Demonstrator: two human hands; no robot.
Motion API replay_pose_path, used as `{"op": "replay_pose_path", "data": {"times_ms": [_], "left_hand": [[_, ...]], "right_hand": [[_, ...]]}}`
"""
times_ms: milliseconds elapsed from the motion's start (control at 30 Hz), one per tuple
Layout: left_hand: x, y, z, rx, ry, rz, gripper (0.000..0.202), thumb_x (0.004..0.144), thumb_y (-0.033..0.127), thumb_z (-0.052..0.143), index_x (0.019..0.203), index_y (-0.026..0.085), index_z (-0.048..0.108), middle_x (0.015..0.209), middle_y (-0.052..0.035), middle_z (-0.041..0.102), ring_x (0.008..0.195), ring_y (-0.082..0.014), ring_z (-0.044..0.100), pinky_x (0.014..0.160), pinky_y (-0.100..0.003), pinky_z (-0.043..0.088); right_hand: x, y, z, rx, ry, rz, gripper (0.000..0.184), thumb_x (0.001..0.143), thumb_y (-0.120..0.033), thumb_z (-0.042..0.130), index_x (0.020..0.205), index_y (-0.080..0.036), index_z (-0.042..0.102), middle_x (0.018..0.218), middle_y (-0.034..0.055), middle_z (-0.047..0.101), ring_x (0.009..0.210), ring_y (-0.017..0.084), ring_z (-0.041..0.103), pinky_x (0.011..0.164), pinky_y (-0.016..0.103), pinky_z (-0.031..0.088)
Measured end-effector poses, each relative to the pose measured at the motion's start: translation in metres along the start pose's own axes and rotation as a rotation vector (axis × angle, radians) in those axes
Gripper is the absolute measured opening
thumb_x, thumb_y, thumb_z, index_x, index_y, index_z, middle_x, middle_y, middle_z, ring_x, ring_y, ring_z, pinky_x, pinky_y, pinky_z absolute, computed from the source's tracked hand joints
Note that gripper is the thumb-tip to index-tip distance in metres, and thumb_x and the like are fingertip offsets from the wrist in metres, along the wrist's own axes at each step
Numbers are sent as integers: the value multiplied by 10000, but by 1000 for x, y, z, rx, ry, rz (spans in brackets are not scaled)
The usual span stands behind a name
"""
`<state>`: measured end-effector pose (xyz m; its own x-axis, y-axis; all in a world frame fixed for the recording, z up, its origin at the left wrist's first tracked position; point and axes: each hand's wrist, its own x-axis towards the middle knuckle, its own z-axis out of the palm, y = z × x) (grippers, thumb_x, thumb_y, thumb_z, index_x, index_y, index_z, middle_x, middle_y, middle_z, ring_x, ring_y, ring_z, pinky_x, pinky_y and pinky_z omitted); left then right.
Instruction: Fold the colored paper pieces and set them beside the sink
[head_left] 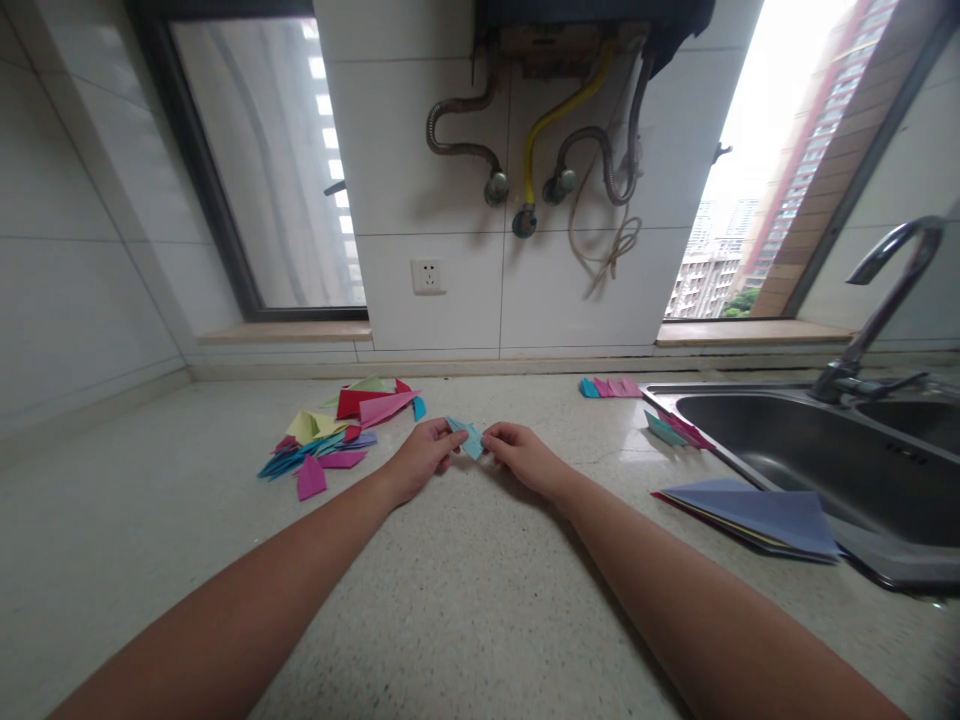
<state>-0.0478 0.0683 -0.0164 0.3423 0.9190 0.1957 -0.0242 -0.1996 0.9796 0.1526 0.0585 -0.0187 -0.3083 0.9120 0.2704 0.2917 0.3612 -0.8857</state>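
Between my two hands is a small light-blue piece of folded paper (470,441), held just above the speckled countertop (450,600). My left hand (427,458) pinches its left end between thumb and fingers. On the opposite side, the fingertips of my right hand (520,452) are closed on the right edge. To the left of my left hand lies a loose pile of folded papers, with a yellow one (315,427), a red one (358,402), blue ones (300,458) and pink ones (311,478).
At right, a steel sink (694,392) with a faucet (892,290) is set into the counter. Folded papers (757,515) lie by its near edge, more pieces (667,428) at its left rim, and a small row (611,388) near the wall. Hoses (529,150) hang above.
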Motion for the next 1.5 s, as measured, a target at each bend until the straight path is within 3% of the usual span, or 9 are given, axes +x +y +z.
{"op": "replay_pose_path", "data": {"times_ms": [167,667,1133,1500], "left_hand": [[0,2,1,-5,22,19,352,784,473,678,895,143,625,709,12,564,442,-40,444,406,-177,274],[-2,1,2,-106,-8,-21,319,757,416,730,914,153,639,734,11,567,506,-44,438,443,-173,310],[-5,12,3,-266,-120,-119,273,731,352,766,879,138,682,783,-25,591,581,-62,483,466,-166,361],[-2,0,1,-101,-13,-4,317,731,383,754,916,153,639,791,-21,610,545,-73,508,440,-186,395]], "right_hand": [[-2,0,1,117,-68,13,290,832,-452,611,847,-164,642,700,0,578,599,107,483,587,239,379],[-5,-14,7,139,-17,-11,235,811,-394,614,833,-160,610,678,-24,530,596,107,444,582,253,340],[-1,-17,4,131,-42,-106,163,798,-302,610,815,-160,687,709,-9,586,689,132,487,685,265,367],[-1,-5,5,-156,141,-111,200,840,-362,607,866,-178,682,731,-2,633,611,118,488,591,253,365]]}}
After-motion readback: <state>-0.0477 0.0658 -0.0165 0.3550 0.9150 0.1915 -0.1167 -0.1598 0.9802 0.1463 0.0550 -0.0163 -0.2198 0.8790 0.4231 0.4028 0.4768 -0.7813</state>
